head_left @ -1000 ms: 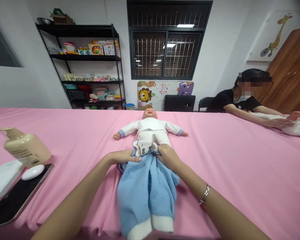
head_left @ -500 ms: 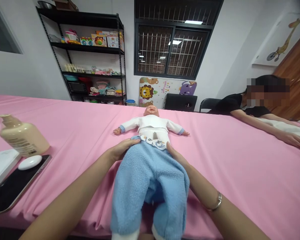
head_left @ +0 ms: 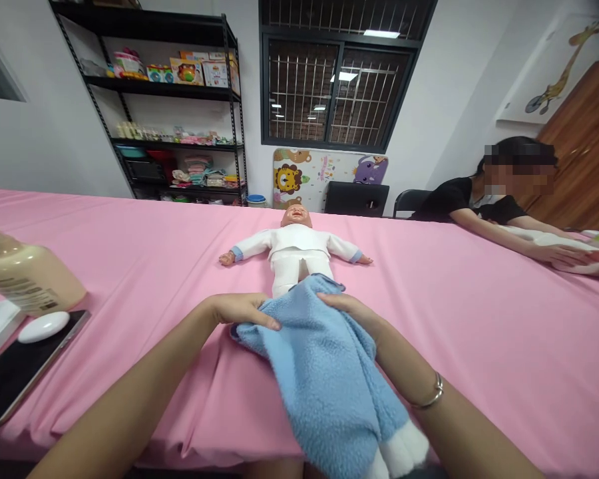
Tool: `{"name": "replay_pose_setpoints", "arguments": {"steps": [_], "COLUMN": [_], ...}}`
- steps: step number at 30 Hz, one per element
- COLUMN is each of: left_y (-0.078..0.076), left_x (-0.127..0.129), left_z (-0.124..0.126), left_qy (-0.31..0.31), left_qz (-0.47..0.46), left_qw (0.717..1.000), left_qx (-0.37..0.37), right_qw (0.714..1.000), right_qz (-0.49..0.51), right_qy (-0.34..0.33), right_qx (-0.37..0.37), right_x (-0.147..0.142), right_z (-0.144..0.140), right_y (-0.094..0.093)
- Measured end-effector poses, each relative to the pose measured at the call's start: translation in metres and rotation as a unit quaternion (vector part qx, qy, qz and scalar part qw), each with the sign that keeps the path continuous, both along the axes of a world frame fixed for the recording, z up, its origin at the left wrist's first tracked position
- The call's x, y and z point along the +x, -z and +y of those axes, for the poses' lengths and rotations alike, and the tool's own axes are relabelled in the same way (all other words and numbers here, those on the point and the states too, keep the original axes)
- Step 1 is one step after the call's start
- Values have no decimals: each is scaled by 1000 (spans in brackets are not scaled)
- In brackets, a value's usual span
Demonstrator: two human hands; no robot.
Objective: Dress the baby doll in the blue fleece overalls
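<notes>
Down at the near edge of a long table draped in a pink cloth (head_left: 454,319), two bare hands are gripping a pair of blue fleece trousers (head_left: 324,372). The left hand (head_left: 239,310) is pinching the waistband's left edge, thumb on top and fingers curled beneath the fabric. The right hand (head_left: 354,311) is clasping the waistband's right side, fingers folded over the fleece; a silver bangle (head_left: 429,398) is sitting on that wrist. The trousers are lying bunched over the lower legs of a baby doll (head_left: 295,249), with their white cuffs hanging off the table's near edge. The doll is lying on its back in white clothes, arms spread wide, head pointing away. To the left, a beige pump bottle (head_left: 27,279) is standing beside a white oval object (head_left: 43,326) resting on a dark tablet (head_left: 14,372). At far right, another person (head_left: 479,199) in black is leaning over the table.
</notes>
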State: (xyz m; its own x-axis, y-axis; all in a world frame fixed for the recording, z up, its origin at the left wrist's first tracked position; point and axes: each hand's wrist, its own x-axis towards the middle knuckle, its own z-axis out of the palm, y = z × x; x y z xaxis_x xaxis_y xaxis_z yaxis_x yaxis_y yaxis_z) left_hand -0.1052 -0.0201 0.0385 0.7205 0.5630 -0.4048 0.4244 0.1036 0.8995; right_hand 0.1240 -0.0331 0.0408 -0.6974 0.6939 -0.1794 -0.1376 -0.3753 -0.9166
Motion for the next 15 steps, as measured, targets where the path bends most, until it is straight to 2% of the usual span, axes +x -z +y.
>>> {"name": "replay_pose_setpoints", "arguments": {"steps": [2,4,6,8,10,11,15], "left_y": [3,7,11,13,14,14,20], "left_x": [2,4,5,5,6,6,12], "left_z": [2,4,6,8,10,11,11], "left_qy": [1,2,-11,-35,-55,-63,-79], "left_qz": [56,117,150,154,142,132,73], "left_qw": [998,991,984,980,978,979,986], "left_qx": [26,59,95,125,141,143,130], "right_qw": [996,970,905,826,774,762,759], "right_qz": [-49,-96,-158,-227,-285,-301,-297], "right_qy": [43,108,153,174,180,171,95], "right_qx": [57,195,366,486,537,547,572], "right_x": [-6,-11,-13,-13,-11,-11,-12], "right_z": [-1,-3,-3,0,4,6,8], "right_y": [3,9,15,21,24,24,26]}}
